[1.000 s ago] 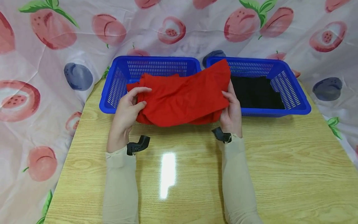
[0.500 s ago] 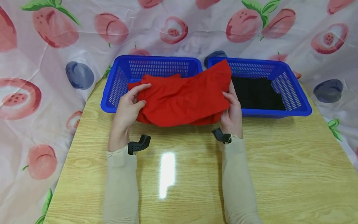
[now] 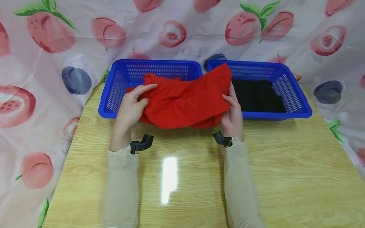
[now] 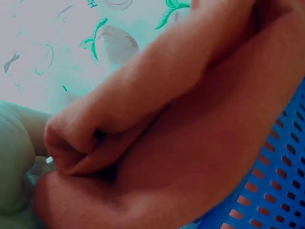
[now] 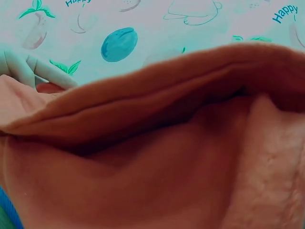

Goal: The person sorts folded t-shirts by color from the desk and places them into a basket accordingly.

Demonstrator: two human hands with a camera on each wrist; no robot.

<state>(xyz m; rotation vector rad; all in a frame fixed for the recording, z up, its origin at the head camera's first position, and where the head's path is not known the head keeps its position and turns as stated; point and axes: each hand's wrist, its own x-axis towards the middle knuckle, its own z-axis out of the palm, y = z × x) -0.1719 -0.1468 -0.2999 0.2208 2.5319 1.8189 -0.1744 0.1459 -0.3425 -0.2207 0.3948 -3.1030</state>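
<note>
A folded red cloth [image 3: 185, 101], perhaps a garment, hangs between my two hands in front of the left blue basket [image 3: 108, 109]. My left hand [image 3: 128, 109] grips its left end, thumb and index finger on the near face. My right hand [image 3: 234, 114] holds the right end, which is raised to a point at the upper corner. Several folded layers of the cloth [image 4: 200, 143] show in the left wrist view. In the right wrist view the cloth [image 5: 143, 167] fills most of the frame. Some red fabric shows behind it, but whether that is a separate piece I cannot tell.
Beside the left basket stands a second blue basket [image 3: 302, 110] with black cloth [image 3: 256, 96] lying in it. Both stand at the back of the wooden table [image 3: 194, 183], against a fruit-print sheet [image 3: 199, 38].
The cloth's upper left edge now bulges up a little, and my left index finger reaches slightly farther over it. My right hand keeps its hold. The whole head view has shifted slightly.
</note>
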